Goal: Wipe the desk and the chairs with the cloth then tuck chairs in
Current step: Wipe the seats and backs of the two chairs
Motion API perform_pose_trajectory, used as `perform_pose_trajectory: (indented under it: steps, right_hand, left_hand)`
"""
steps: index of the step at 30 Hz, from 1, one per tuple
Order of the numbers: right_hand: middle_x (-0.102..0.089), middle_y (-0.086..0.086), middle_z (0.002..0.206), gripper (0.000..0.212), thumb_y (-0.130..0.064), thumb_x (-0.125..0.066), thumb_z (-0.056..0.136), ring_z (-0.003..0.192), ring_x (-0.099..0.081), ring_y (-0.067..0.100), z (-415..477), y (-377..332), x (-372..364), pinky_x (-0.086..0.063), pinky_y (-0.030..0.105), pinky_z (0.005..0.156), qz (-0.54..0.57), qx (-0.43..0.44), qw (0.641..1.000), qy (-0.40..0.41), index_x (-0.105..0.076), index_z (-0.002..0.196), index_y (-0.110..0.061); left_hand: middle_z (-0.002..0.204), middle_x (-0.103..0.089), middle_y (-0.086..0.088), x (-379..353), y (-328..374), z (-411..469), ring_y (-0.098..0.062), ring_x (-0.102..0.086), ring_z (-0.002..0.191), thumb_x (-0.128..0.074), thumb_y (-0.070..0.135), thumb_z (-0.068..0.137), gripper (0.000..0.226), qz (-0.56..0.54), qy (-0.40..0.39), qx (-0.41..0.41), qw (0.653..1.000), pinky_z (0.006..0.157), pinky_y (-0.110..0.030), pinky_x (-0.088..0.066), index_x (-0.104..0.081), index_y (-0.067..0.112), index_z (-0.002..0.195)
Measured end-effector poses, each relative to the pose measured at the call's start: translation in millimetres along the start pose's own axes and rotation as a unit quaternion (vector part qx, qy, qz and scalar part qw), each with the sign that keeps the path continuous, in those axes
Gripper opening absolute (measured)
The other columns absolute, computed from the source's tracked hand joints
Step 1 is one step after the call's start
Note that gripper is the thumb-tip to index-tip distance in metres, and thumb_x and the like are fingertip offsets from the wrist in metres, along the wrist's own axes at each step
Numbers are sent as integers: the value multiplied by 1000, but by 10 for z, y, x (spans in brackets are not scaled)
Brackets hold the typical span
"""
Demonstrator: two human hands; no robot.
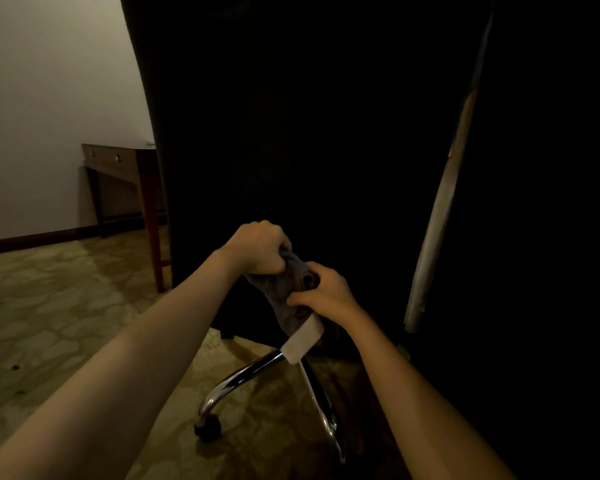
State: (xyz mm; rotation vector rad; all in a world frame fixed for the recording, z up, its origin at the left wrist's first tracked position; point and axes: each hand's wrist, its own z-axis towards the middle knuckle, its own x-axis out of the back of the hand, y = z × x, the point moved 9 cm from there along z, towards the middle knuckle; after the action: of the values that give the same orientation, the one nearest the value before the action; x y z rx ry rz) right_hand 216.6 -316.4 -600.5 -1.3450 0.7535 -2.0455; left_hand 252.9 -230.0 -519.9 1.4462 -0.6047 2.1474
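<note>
1. the grey cloth (291,296) is bunched in a thick roll between the two hands, low in the middle of the view, above the chair's metal base and not touching the floor.
2. its long axis goes steeply, from the top end under the left hand down and a little right. the lower end points at the place where the chrome legs meet. a pale band (303,339) is there; i cannot tell if it belongs to the cloth or to the chair.
3. the left hand (260,247) is closed like a fist over the top end of the cloth, knuckles up. the right hand (329,292) grips the middle, fingers curled in and thumb along the side.
4. i think the two hands hold it this way to gather or refold the cloth for a fresh face, or to wrap it for wiping the base.
5. under them one chrome leg (243,375) curves down to a black caster (207,427) on the patterned carpet (49,306).
6. the big black chair back (291,133) fills the view behind, too dark for detail.
7. the wooden counter (118,161) with drawers stands far left, against the pale wall (49,81), well apart from the hands.
</note>
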Motion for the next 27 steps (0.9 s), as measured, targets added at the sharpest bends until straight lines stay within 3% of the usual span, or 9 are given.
perform_pose_trajectory:
  steps: [3, 6, 8, 10, 12, 14, 17, 21, 27]
  right_hand:
    - [-61, 6, 123, 50, -24, -71, 82, 111, -57, 23, 76, -199, 183, -50, 34, 85, -39, 15, 996, 79, -55, 129, -17]
    - [-60, 5, 123, 51, -27, -69, 85, 109, -57, 22, 200, -379, 398, -47, 30, 82, -31, 20, 990, 140, -53, 132, -18]
    - [-61, 5, 115, 43, -28, -69, 84, 102, -57, 22, 249, -486, 571, -43, 27, 74, 3, 22, 981, 192, -58, 125, -18]
    - [-61, 6, 106, 36, -28, -69, 84, 97, -56, 25, 265, -545, 735, -42, 30, 72, 36, 21, 969, 244, -61, 117, -17]
    - [-60, 8, 100, 32, -29, -69, 83, 96, -55, 27, 266, -578, 863, -44, 35, 76, 48, 23, 959, 279, -62, 111, -16]
    - [-59, 8, 100, 31, -28, -69, 83, 98, -54, 29, 261, -589, 941, -46, 39, 81, 56, 24, 955, 290, -63, 110, -14]
    - [-58, 8, 102, 28, -25, -68, 85, 99, -53, 28, 217, -533, 999, -46, 40, 84, 69, 21, 954, 289, -63, 110, -13]
    - [-57, 7, 92, 14, -24, -69, 82, 95, -54, 29, 168, -339, 1037, -47, 44, 83, 117, 11, 946, 301, -58, 91, -22]
    - [-50, -12, 80, 16, -14, -72, 77, 92, -55, 24, 75, -341, 1175, -46, 37, 79, 118, 32, 934, 335, -65, 92, -16]
  left_hand:
    - [109, -63, -1, 174, -149, -17, -21, -58, 99, -56, 12, 81, 29, -89, 26, 0, 996, 81, -34, -49, -68, 21, 106]
    - [118, -57, -3, 531, -303, -1, -19, -53, 110, -55, 9, 79, 41, -212, 106, -16, 971, 91, -30, -41, -62, 21, 117]
    - [125, -51, -4, 788, -470, 42, -17, -49, 113, -53, 8, 80, 47, -278, 176, 20, 944, 90, -23, -37, -56, 23, 125]
    - [136, -40, -6, 936, -659, 99, -12, -51, 105, -51, 10, 88, 51, -357, 217, 94, 904, 82, -17, -39, -44, 25, 135]
    - [148, -25, -7, 910, -753, 165, -13, -50, 106, -47, 19, 94, 56, -408, 206, 172, 873, 83, -17, -43, -27, 25, 146]
    - [156, -11, -10, 773, -743, 215, -27, -32, 135, -41, 29, 97, 62, -413, 160, 230, 866, 106, -31, -32, -11, 22, 151]
    - [157, 8, -15, 565, -570, 274, -34, -14, 143, -31, 37, 100, 65, -458, 93, 256, 847, 111, -36, -22, 6, 20, 150]
    - [156, 18, -14, 469, -492, 348, -38, -9, 143, -35, 42, 97, 73, -514, 116, 276, 804, 111, -41, -21, 11, 20, 149]
    - [154, 24, -14, 453, -495, 477, -41, 4, 143, -38, 46, 95, 80, -510, 146, 297, 794, 117, -49, -11, 15, 18, 149]
